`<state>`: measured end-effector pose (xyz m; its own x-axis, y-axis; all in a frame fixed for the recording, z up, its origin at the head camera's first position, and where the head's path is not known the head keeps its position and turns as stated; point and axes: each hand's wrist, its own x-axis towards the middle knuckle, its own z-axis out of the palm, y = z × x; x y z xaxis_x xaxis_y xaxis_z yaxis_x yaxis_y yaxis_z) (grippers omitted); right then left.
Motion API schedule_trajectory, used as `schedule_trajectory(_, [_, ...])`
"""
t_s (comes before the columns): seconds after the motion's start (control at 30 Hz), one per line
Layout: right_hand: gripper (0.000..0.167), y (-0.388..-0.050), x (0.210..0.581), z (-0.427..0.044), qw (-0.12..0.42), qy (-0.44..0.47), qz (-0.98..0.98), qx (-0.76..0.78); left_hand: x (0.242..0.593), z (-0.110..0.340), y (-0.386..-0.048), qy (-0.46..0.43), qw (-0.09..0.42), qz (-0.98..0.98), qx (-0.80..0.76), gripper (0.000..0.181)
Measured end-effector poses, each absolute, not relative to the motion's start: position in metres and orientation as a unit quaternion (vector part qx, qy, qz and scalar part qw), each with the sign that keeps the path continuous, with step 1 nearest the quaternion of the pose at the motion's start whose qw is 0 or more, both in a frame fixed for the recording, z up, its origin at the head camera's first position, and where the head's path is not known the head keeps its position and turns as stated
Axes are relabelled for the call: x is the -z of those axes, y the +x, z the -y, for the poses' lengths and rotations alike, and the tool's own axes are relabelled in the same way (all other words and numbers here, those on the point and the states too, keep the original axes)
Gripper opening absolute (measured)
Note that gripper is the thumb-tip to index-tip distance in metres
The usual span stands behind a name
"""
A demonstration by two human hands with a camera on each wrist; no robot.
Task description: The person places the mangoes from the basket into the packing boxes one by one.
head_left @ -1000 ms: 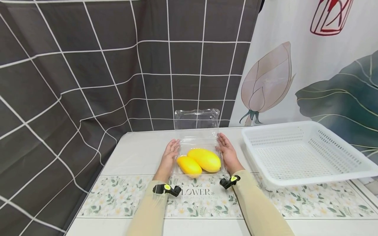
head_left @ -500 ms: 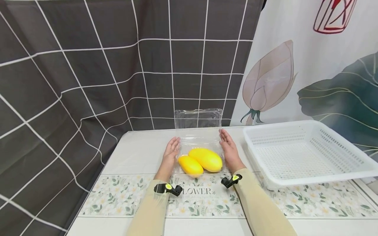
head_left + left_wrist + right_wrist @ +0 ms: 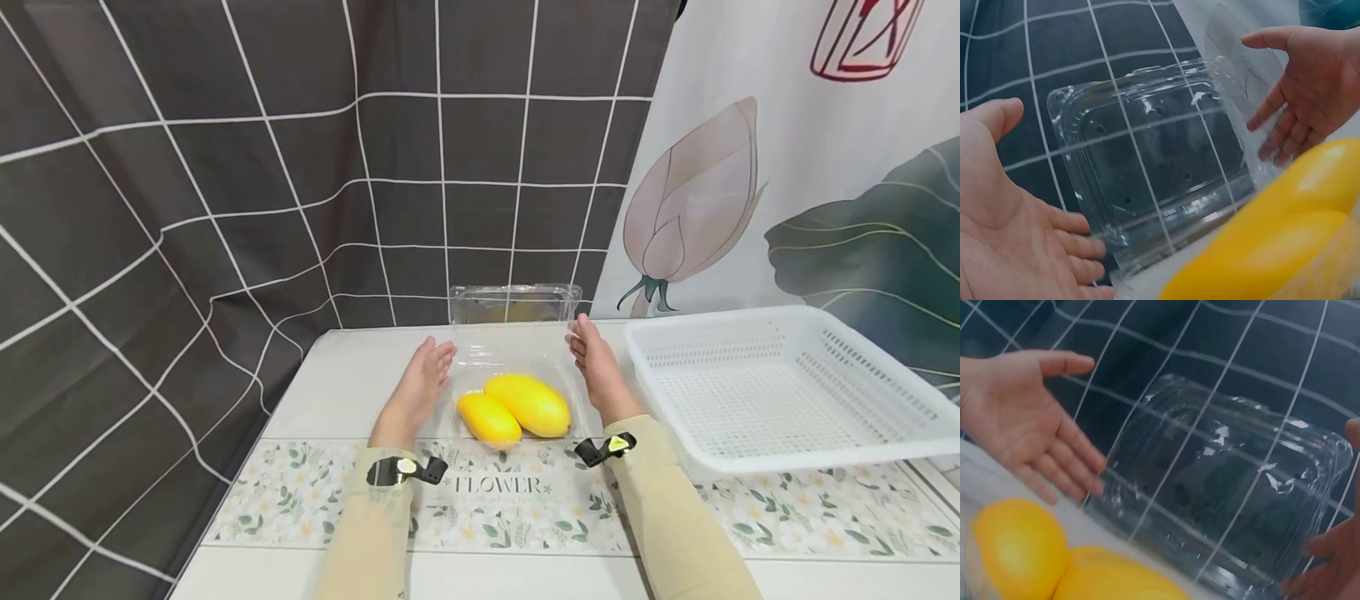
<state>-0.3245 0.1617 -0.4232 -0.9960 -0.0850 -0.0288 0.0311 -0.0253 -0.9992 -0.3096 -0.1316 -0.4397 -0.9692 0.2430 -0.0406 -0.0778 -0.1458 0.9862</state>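
Two yellow mangoes (image 3: 527,406) lie side by side in the base of a clear plastic clamshell box (image 3: 1166,150). Its lid (image 3: 517,305) stands raised at the back, against the dark cloth. To the left of the box is my left hand (image 3: 422,382), fingers straight and palm turned inward; a small gap shows between it and the box wall. My right hand (image 3: 602,371) is on the other side, also with extended fingers. Its fingertips are near the lid's right edge, and whether they touch it I cannot tell. Neither hand holds anything.
A white perforated plastic basket (image 3: 787,400) stands on the table right of my right hand. A floral strip (image 3: 285,500) with lettering crosses the white tabletop. Dark gridded cloth (image 3: 300,167) hangs behind and at the left, and a printed white curtain (image 3: 697,50) at the right.
Both hands have moved outward, the left to the left and the right to the right, away from the box sides. The lid looks slightly lower. The mangoes stay in place within the box.
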Motion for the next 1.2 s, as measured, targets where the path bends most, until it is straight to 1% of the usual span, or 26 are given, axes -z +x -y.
schedule_trajectory(0.17, [0.099, -0.317, 0.409, -0.16, 0.071, -0.012, -0.715, 0.695, 0.429, 0.133, -0.305, 0.044, 0.131, -0.658, -0.741, 0.09])
schedule_trajectory(0.33, [0.106, -0.312, 0.403, -0.16, 0.109, 0.01, -0.722, 0.683, 0.421, 0.133, -0.299, 0.032, 0.161, -0.675, -0.719, 0.1])
schedule_trajectory(0.47, [0.111, -0.311, 0.399, -0.162, 0.13, 0.015, -0.731, 0.67, 0.413, 0.132, -0.295, 0.03, 0.173, -0.687, -0.705, 0.105])
schedule_trajectory(0.67, [0.107, -0.311, 0.397, -0.167, 0.161, -0.002, -0.736, 0.657, 0.407, 0.13, -0.291, 0.019, 0.171, -0.697, -0.696, 0.108])
schedule_trajectory(0.8, [0.104, -0.311, 0.399, -0.17, 0.169, -0.017, -0.734, 0.657, 0.407, 0.13, -0.291, 0.018, 0.174, -0.695, -0.698, 0.109])
schedule_trajectory(1.0, [0.102, -0.313, 0.405, -0.172, 0.157, -0.033, -0.73, 0.665, 0.411, 0.128, -0.293, 0.025, 0.173, -0.685, -0.707, 0.106])
schedule_trajectory(1.2, [0.094, -0.317, 0.414, -0.173, 0.134, -0.057, -0.721, 0.678, 0.416, 0.123, -0.296, 0.039, 0.149, -0.68, -0.717, 0.098])
